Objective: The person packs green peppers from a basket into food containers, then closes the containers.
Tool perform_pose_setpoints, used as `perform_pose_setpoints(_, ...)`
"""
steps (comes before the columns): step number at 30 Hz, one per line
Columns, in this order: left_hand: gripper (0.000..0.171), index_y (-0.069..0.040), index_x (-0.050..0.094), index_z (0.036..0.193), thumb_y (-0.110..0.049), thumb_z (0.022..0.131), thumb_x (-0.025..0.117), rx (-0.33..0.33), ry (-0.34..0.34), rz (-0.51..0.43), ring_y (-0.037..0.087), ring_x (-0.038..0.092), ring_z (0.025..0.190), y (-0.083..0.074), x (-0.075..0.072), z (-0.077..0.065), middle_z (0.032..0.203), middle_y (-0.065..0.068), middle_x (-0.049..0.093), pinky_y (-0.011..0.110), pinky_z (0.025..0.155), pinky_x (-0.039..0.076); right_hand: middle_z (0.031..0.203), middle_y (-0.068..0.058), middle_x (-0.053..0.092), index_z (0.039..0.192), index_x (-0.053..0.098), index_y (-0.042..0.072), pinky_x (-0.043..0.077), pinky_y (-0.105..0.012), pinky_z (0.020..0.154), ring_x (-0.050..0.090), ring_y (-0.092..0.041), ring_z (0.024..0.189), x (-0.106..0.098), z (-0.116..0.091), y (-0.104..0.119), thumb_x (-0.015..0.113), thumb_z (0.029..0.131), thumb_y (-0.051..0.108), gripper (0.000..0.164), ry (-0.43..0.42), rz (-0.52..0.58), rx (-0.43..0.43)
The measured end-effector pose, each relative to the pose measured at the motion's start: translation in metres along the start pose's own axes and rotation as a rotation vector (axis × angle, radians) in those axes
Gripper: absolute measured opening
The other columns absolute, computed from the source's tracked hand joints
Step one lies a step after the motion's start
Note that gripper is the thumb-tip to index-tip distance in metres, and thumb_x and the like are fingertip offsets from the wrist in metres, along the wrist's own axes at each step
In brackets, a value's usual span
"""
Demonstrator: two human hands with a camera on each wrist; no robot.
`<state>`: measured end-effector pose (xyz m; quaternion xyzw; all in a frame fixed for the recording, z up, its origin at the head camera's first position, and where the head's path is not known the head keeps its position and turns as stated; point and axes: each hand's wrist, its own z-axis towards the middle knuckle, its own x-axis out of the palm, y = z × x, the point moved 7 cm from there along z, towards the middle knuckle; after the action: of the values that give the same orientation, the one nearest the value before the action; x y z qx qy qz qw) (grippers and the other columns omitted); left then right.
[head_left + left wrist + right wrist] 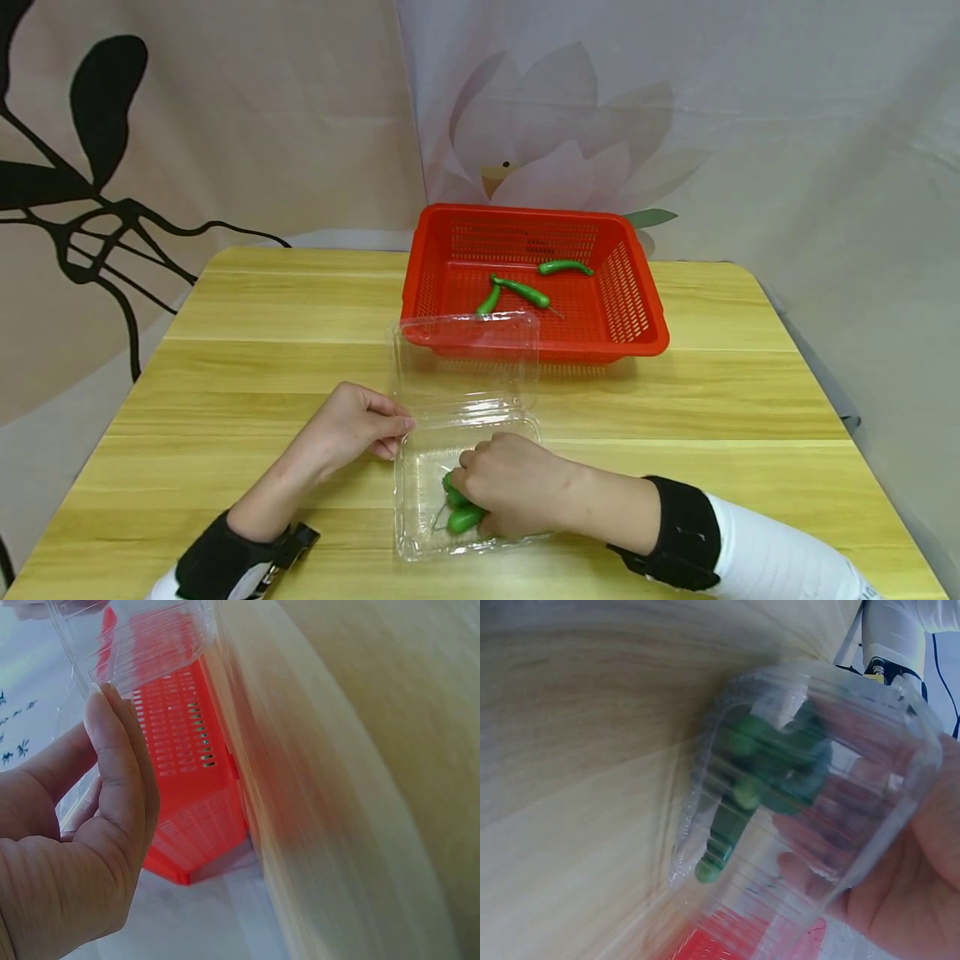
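A clear plastic clamshell box [408, 500] lies opened on the table, its lid [465, 367] folded back over the basket's front rim. My left hand [360, 429] pinches the box's left edge near the hinge, thumb and fingertips at the rim. My right hand [517, 487] reaches into the box with bent fingers, right over several green chili peppers [466, 520]. Through the clear wall in the right wrist view, the peppers [780, 761] bunch close to its fingertips. I cannot tell whether those fingers grip one.
A red slotted plastic basket [637, 337] stands behind the box. Inside it lie a few green chili peppers [566, 267]. Wood-grain table [712, 400] extends to both sides, with a printed cloth backdrop [300, 125] behind its far edge.
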<state>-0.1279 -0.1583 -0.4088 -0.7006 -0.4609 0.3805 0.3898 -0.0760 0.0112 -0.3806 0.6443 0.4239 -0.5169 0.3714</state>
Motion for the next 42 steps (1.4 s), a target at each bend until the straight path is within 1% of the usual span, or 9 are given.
perform_pose_setpoints(4,0.015,0.014,0.074,0.102,0.001,0.095,0.074,0.001,0.0,0.003,0.015,0.066,0.063,0.0,0.0,0.0,0.076,0.012,0.071,0.029,0.06,0.064,0.073,0.016,0.053,0.086,0.062,0.027,0.042,-0.02,0.056,0.052,-0.003,0.067,0.0,0.0,0.001,0.091,0.079,0.037,0.032,-0.008,-0.007,-0.008)
perform_pose_setpoints(8,0.015,0.013,0.075,0.102,0.0,0.095,0.075,0.002,0.0,0.006,0.015,0.066,0.062,0.001,0.0,0.001,0.076,0.012,0.071,0.029,0.06,0.064,0.075,0.016,0.055,0.088,0.064,0.026,0.044,-0.021,0.058,0.053,-0.003,0.068,-0.001,0.0,0.001,0.094,0.075,0.034,0.034,-0.007,-0.012,-0.01)
perform_pose_setpoints(14,0.014,0.013,0.075,0.102,0.001,0.095,0.075,0.008,0.002,0.002,0.014,0.066,0.062,0.001,0.0,0.001,0.076,0.011,0.071,0.028,0.059,0.064,0.076,0.015,0.055,0.09,0.065,0.026,0.045,-0.021,0.059,0.054,-0.004,0.069,0.0,0.0,0.0,0.095,0.073,0.033,0.036,0.001,-0.011,-0.008)
perform_pose_setpoints(22,0.015,0.014,0.074,0.102,0.0,0.095,0.074,0.011,0.008,0.005,0.014,0.066,0.062,0.001,0.001,0.001,0.075,0.011,0.071,0.028,0.059,0.064,0.075,0.014,0.055,0.09,0.064,0.026,0.045,-0.022,0.058,0.055,-0.006,0.069,0.0,0.0,0.001,0.096,0.071,0.038,0.039,-0.002,-0.045,-0.02)
perform_pose_setpoints(27,0.015,0.013,0.075,0.102,0.0,0.095,0.075,0.012,0.004,0.013,0.015,0.066,0.062,0.001,0.0,0.001,0.073,0.011,0.07,0.029,0.059,0.064,0.078,0.012,0.058,0.092,0.066,0.024,0.049,-0.023,0.06,0.057,-0.007,0.07,-0.004,-0.002,-0.001,0.094,0.071,0.043,0.04,-0.009,-0.06,-0.02)
perform_pose_setpoints(31,0.014,0.014,0.074,0.101,0.0,0.096,0.074,0.012,0.002,0.017,0.015,0.065,0.062,0.001,0.0,0.0,0.072,0.01,0.069,0.031,0.06,0.065,0.082,0.011,0.061,0.098,0.07,0.022,0.054,-0.024,0.067,0.059,-0.007,0.074,-0.009,-0.003,-0.003,0.092,0.074,0.045,0.04,-0.004,-0.046,-0.016)
perform_pose_setpoints(34,0.015,0.014,0.074,0.102,0.0,0.096,0.074,0.015,0.005,0.014,0.015,0.065,0.062,0.001,0.0,0.0,0.072,0.01,0.069,0.032,0.06,0.065,0.083,0.012,0.062,0.101,0.072,0.021,0.055,-0.024,0.071,0.059,-0.006,0.076,-0.015,-0.005,-0.006,0.091,0.077,0.049,0.042,-0.005,-0.031,-0.011)
perform_pose_setpoints(39,0.016,0.014,0.074,0.102,0.0,0.095,0.074,0.022,0.011,0.008,0.015,0.065,0.062,0.0,0.001,0.0,0.072,0.011,0.07,0.03,0.059,0.064,0.078,0.013,0.055,0.096,0.069,0.02,0.049,-0.022,0.064,0.051,-0.004,0.071,-0.027,-0.008,-0.011,0.084,0.083,0.059,0.043,-0.062,-0.023,-0.012)
perform_pose_setpoints(42,0.016,0.015,0.074,0.103,0.001,0.095,0.074,0.024,0.011,0.006,0.015,0.065,0.062,-0.001,0.001,-0.001,0.072,0.01,0.07,0.029,0.059,0.064,0.075,0.014,0.05,0.092,0.066,0.019,0.045,-0.021,0.061,0.047,-0.004,0.069,-0.034,-0.011,-0.014,0.078,0.089,0.059,0.041,-0.115,-0.001,-0.028)
